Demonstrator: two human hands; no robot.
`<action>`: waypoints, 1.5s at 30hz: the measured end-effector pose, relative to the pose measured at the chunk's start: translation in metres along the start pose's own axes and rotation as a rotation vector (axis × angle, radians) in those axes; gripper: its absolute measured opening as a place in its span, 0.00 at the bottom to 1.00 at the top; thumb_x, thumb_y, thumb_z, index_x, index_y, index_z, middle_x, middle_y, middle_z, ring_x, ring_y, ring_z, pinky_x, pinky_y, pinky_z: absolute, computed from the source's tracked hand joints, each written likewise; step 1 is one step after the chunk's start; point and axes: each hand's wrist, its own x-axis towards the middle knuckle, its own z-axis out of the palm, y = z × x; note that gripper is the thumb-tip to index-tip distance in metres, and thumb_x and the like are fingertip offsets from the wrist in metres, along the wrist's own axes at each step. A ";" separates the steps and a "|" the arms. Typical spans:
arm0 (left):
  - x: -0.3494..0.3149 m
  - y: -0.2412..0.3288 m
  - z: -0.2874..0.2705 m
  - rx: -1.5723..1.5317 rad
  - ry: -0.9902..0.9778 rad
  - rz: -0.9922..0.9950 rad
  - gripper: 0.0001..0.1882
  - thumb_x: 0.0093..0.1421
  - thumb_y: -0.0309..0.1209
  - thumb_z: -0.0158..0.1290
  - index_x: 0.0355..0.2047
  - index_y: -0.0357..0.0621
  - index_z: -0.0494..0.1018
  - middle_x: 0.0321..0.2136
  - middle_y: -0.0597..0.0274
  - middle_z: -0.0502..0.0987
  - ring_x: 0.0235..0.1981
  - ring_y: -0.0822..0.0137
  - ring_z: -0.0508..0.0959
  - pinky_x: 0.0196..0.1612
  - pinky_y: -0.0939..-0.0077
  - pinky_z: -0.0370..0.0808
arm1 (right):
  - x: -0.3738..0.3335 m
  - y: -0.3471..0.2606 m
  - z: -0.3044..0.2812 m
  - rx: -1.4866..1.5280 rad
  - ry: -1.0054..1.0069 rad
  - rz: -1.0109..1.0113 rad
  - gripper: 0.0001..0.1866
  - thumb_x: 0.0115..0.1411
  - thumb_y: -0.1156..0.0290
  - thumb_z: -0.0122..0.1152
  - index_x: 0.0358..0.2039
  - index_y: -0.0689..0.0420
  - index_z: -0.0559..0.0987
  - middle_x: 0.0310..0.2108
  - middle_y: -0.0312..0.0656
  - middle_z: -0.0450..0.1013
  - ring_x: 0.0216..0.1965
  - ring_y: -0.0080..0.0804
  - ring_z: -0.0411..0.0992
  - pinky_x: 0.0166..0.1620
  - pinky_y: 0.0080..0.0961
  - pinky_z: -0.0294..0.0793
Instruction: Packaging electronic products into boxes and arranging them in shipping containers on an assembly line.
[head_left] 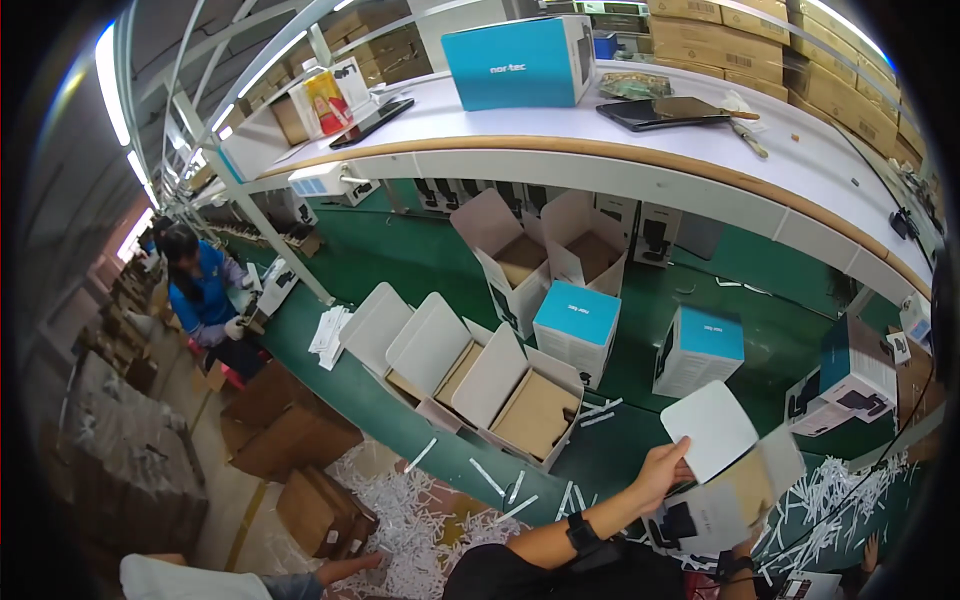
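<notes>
Left hand [663, 470] pinching raised white flap of open carton [722, 490] at near worktop [760, 260] edge, flap lifted clear of cavity. Right hand [748, 545] beneath carton, grip indeterminate. Further back: open empty cartons [520, 400], lids upright; closed blue-topped boxes [577, 330].

Bright ceiling tube lights [112, 85] are glaring at upper left, washing the white shelf [560, 125]. Fisheye distortion is bending edges toward a dark rim; the held box [725, 490] is blurring with motion.
</notes>
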 end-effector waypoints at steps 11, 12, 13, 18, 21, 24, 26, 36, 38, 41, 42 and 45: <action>0.010 0.002 -0.015 0.521 0.140 0.212 0.24 0.73 0.45 0.50 0.27 0.37 0.77 0.25 0.74 0.74 0.28 0.81 0.67 0.32 0.80 0.67 | 0.009 0.023 -0.036 0.337 -0.054 0.080 0.35 0.55 0.70 0.69 0.61 0.65 0.68 0.49 0.50 0.75 0.47 0.40 0.77 0.53 0.33 0.75; 0.006 -0.001 -0.014 0.582 0.120 0.263 0.24 0.72 0.45 0.50 0.25 0.39 0.75 0.23 0.75 0.72 0.27 0.82 0.67 0.30 0.80 0.65 | 0.005 0.015 -0.050 0.505 0.068 0.005 0.30 0.57 0.71 0.66 0.59 0.65 0.69 0.48 0.47 0.76 0.44 0.37 0.78 0.49 0.34 0.78; 0.002 -0.004 -0.013 0.642 0.101 0.310 0.25 0.72 0.46 0.50 0.23 0.40 0.74 0.22 0.76 0.71 0.26 0.82 0.66 0.28 0.81 0.63 | -0.002 0.007 -0.069 0.516 0.059 -0.004 0.30 0.57 0.71 0.66 0.59 0.65 0.69 0.48 0.47 0.76 0.44 0.37 0.78 0.49 0.34 0.78; 0.014 -0.029 -0.022 0.616 0.158 0.255 0.24 0.71 0.46 0.52 0.24 0.39 0.75 0.21 0.76 0.72 0.24 0.82 0.66 0.26 0.80 0.64 | -0.079 -0.170 -0.153 1.208 -0.165 -0.233 0.42 0.51 0.74 0.60 0.68 0.62 0.59 0.56 0.50 0.71 0.51 0.43 0.75 0.58 0.32 0.74; 0.012 -0.049 -0.033 0.692 0.070 0.268 0.18 0.69 0.41 0.55 0.35 0.36 0.79 0.25 0.70 0.77 0.31 0.77 0.73 0.36 0.75 0.72 | -0.094 -0.228 -0.132 0.989 -0.261 -0.365 0.53 0.45 0.81 0.56 0.74 0.62 0.48 0.74 0.53 0.50 0.73 0.44 0.52 0.71 0.36 0.53; -0.004 -0.032 -0.049 0.785 0.069 0.386 0.17 0.68 0.31 0.53 0.53 0.33 0.70 0.47 0.54 0.77 0.48 0.65 0.75 0.55 0.69 0.71 | -0.081 -0.292 -0.103 0.390 -0.254 -0.780 0.52 0.50 0.80 0.57 0.75 0.61 0.46 0.76 0.55 0.42 0.77 0.43 0.41 0.73 0.32 0.41; -0.021 -0.010 -0.045 0.704 0.095 0.316 0.25 0.62 0.24 0.51 0.60 0.34 0.65 0.55 0.52 0.73 0.57 0.60 0.72 0.63 0.64 0.66 | -0.095 -0.316 -0.084 0.337 -0.236 -0.638 0.53 0.50 0.78 0.59 0.75 0.61 0.44 0.44 0.56 0.78 0.41 0.43 0.80 0.43 0.36 0.77; -0.057 0.013 0.002 0.543 -0.119 0.084 0.42 0.55 0.24 0.45 0.72 0.34 0.49 0.63 0.43 0.68 0.63 0.53 0.68 0.67 0.64 0.59 | -0.107 -0.311 -0.044 0.374 0.271 -0.947 0.37 0.50 0.68 0.68 0.62 0.60 0.71 0.23 0.40 0.74 0.21 0.39 0.75 0.25 0.32 0.73; -0.056 0.019 -0.001 0.525 -0.114 0.028 0.44 0.53 0.23 0.44 0.72 0.33 0.47 0.62 0.42 0.68 0.63 0.53 0.69 0.68 0.64 0.59 | -0.115 -0.304 -0.047 0.333 0.207 -0.935 0.32 0.50 0.69 0.69 0.57 0.61 0.74 0.23 0.41 0.75 0.20 0.40 0.75 0.25 0.32 0.74; -0.054 0.020 -0.003 0.333 -0.200 0.079 0.48 0.50 0.25 0.40 0.74 0.33 0.42 0.62 0.41 0.69 0.63 0.52 0.69 0.67 0.65 0.59 | -0.130 -0.286 -0.061 0.241 0.067 -0.907 0.23 0.50 0.72 0.71 0.47 0.62 0.79 0.25 0.42 0.77 0.20 0.42 0.76 0.24 0.31 0.74; -0.052 0.020 -0.005 0.334 -0.200 0.080 0.48 0.50 0.25 0.40 0.74 0.33 0.42 0.62 0.41 0.69 0.63 0.52 0.69 0.67 0.65 0.59 | -0.132 -0.285 -0.067 0.182 -0.028 -0.919 0.19 0.49 0.73 0.71 0.43 0.60 0.80 0.26 0.42 0.78 0.21 0.43 0.76 0.24 0.31 0.75; -0.043 0.019 -0.012 0.454 -0.184 0.079 0.48 0.50 0.27 0.38 0.74 0.33 0.42 0.64 0.40 0.67 0.65 0.53 0.67 0.68 0.66 0.58 | -0.135 -0.289 -0.092 0.130 -0.155 -0.912 0.15 0.49 0.75 0.70 0.40 0.57 0.81 0.28 0.42 0.79 0.22 0.43 0.77 0.25 0.30 0.76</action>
